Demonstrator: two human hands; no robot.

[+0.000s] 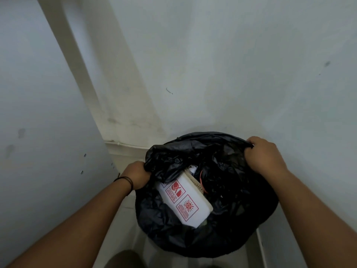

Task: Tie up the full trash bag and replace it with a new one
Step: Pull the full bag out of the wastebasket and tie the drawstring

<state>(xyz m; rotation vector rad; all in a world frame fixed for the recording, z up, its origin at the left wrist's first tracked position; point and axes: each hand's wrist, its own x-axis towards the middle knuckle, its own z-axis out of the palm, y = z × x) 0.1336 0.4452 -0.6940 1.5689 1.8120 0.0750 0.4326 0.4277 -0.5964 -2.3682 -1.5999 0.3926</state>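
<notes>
Gathering step, by my read: left hand point(136, 176) and right hand point(263, 153) each clench opposite rims of the black bag point(222, 235), mouth open in a wall corner, white box point(183, 202) inside; next, draw rims together, knot.

white box point(184, 202) in trash bag point(241, 219) | red warning pictograms, crossed-out symbols | caption text too small to read
</notes>
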